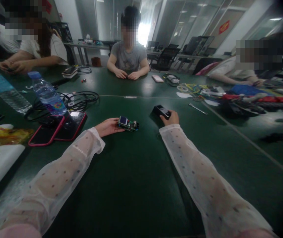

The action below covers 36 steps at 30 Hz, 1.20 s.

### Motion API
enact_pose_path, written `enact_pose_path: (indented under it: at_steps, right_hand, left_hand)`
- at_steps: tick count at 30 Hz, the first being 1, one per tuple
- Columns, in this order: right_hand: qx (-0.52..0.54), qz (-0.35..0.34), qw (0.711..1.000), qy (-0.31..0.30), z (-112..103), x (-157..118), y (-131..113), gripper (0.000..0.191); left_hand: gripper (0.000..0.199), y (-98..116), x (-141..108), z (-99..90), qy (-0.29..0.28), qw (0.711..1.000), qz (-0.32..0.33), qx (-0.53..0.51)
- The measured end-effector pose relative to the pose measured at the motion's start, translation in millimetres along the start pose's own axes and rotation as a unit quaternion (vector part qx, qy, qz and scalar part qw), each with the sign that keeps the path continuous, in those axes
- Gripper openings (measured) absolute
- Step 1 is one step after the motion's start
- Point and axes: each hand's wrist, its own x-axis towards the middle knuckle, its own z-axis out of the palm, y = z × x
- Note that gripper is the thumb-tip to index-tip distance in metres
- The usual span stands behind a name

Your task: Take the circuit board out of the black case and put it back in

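My left hand (pixel 108 127) grips the left end of a small green circuit board (pixel 131 125), thumb above and fingers beneath. A little screen (pixel 123 120) is mounted on the board's left part, and small connectors line its right end. To the right, my right hand (pixel 171 118) is closed around the near end of a black box-shaped case (pixel 161 111) with a grey label or window on its upper face. The case is at the tabletop, tilted away to the left. Board and case are apart from each other.
Left of me, two phones (pixel 47 130) overlap beside a water bottle (pixel 48 94), a second bottle (pixel 7 91), coiled black cables (pixel 81 100) and a white power bank (pixel 1 170). A wrench (pixel 198 109) and a cable heap (pixel 245 102) lie at right. Other people sit around the green table (pixel 131 185).
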Motion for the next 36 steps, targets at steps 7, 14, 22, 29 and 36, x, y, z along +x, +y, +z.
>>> enact_pose_path:
  at_steps: [7,14,22,29,36]
  right_hand:
    - [0.011,0.008,1.000,0.011,-3.5,-3.9,-8.3,0.056]
    - [0.020,0.018,1.000,0.015,-6.2,-4.4,-12.5,0.056]
    - [0.104,0.044,0.994,0.006,-6.5,-12.7,-37.3,0.058]
    - [0.306,-0.057,0.944,-0.107,-17.2,-35.2,-116.3,0.064]
    - [0.366,-0.149,0.900,-0.185,-27.3,-72.6,-171.1,0.055]
  left_hand:
    - [0.034,1.4,-1.6,2.9,0.001,1.000,-0.001,0.008]
    - [0.035,0.1,0.5,0.1,0.006,1.000,0.001,0.007]
    - [0.034,-0.1,0.8,-0.5,0.001,1.000,-0.003,0.005]
    - [0.035,-2.3,1.0,-4.7,-0.003,1.000,0.008,-0.006]
    - [0.029,-2.5,0.3,-1.7,-0.004,1.000,0.019,-0.013]
